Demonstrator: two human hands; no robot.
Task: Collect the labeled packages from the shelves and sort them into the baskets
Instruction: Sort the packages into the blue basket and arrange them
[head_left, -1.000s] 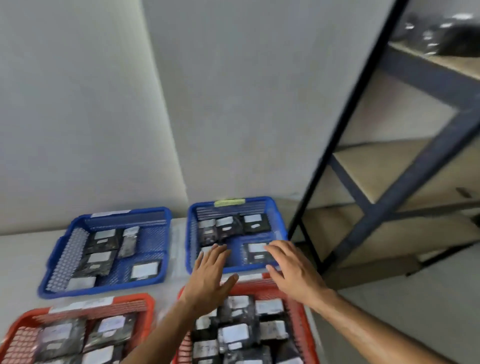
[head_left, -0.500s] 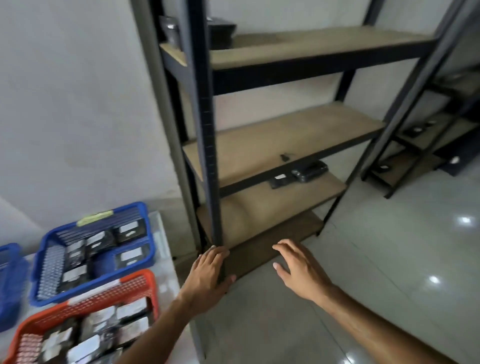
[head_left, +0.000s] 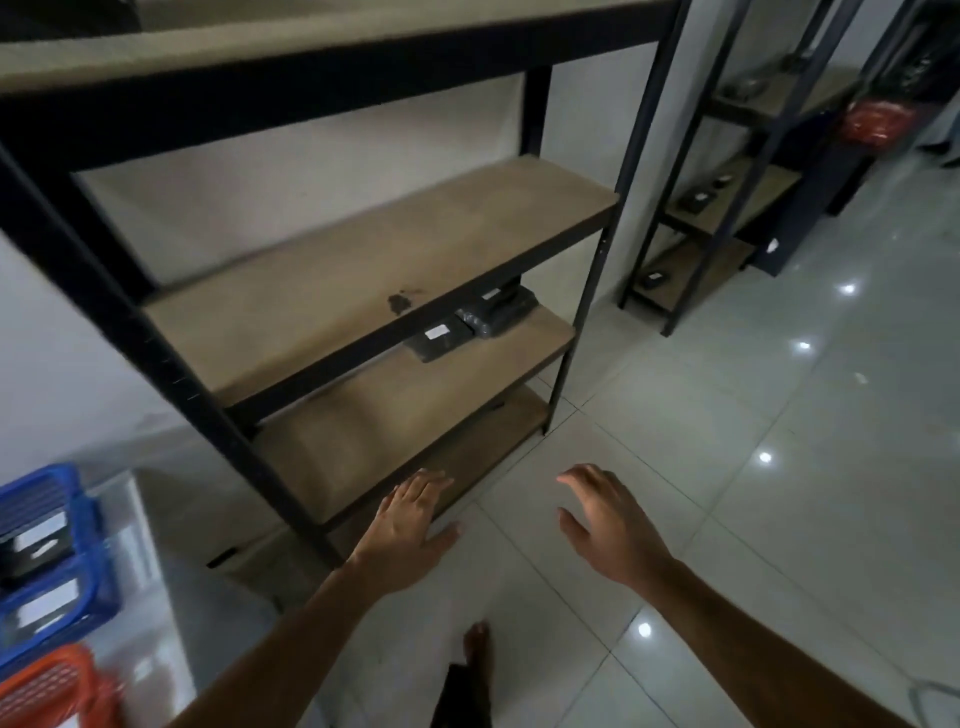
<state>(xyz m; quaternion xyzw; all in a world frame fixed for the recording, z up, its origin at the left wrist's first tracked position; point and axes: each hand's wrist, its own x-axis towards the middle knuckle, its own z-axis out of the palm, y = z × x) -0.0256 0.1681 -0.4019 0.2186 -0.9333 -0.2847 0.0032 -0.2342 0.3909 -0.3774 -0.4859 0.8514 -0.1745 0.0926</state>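
Observation:
Two black wrapped packages lie on a lower board of the near shelf rack (head_left: 582, 291): one with a white label (head_left: 439, 340) and another beside it (head_left: 501, 312). My left hand (head_left: 410, 525) hangs in the air in front of the rack's bottom board, fingers straight, holding nothing. My right hand (head_left: 608, 525) floats over the floor tiles with relaxed fingers, also empty. At the left edge a blue basket (head_left: 78, 603) holds labeled packages, and an orange basket (head_left: 47, 686) shows below it.
A second shelf rack (head_left: 727, 208) stands further right with several small dark packages on its boards. Something red (head_left: 875, 122) sits on a dark unit beyond it. Glossy floor tiles spread to the right. My bare foot (head_left: 475, 644) is on the floor below.
The view has swung right, from the baskets to the shelf rack. Both hands have left the baskets and stay empty in front of me; the baskets have slid to the left edge.

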